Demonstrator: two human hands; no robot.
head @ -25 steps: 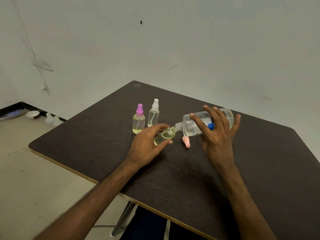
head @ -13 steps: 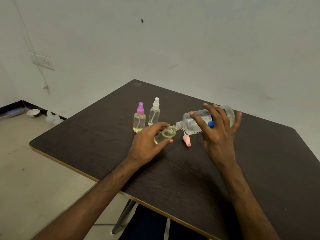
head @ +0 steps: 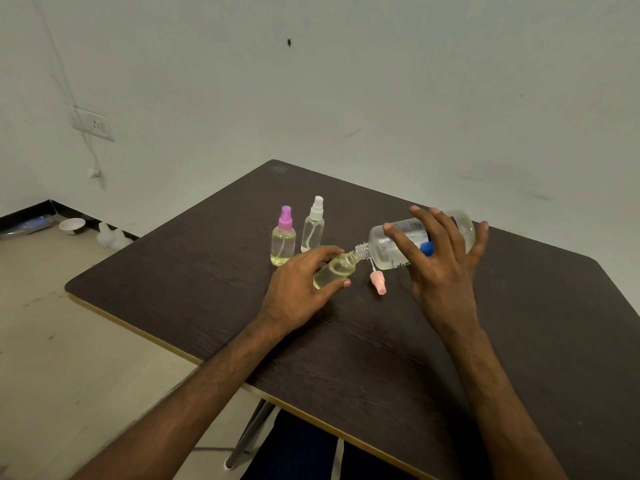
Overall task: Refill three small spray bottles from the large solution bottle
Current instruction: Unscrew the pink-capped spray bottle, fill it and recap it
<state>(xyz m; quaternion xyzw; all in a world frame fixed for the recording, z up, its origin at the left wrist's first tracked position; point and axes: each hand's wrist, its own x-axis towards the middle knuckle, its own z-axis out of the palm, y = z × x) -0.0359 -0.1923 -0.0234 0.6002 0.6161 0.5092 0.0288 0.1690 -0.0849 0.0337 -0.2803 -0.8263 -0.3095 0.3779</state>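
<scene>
A person's left hand [head: 298, 289] grasps a small clear plastic spray bottle [head: 334, 271] of pale yellow liquid with its top removed. The thumb and fingers [head: 322, 252] curl round the body, and the open neck is tilted up and to the right. The right hand [head: 440, 271] holds a large clear plastic solution bottle [head: 391, 244], its fingers [head: 440, 226] spread across the labelled barrel while the thumb is hidden behind the hand. The large bottle is tipped almost level above the dark wood-grain counter [head: 207, 271], and its threaded mouth meets the small bottle's neck just past the left fingertips. A blue plastic cap [head: 427, 248] shows between the right palm and the barrel. A pale pink spray head [head: 378, 287] with its thin dip tube lies on the counter between the two hands, just right of the left thumb tip and below the pouring mouth. Two more small clear bottles stand upright, side by side, just beyond the left fingers. One is a purple-topped spray bottle [head: 283, 242] holding yellow liquid, and next to it on the right, slightly farther back, is a white-topped spray bottle [head: 313, 230]. Well to the left of the hands, a white wall socket [head: 92, 123] trails a cable, and a white bowl [head: 72, 225] sits on the floor by the skirting.
</scene>
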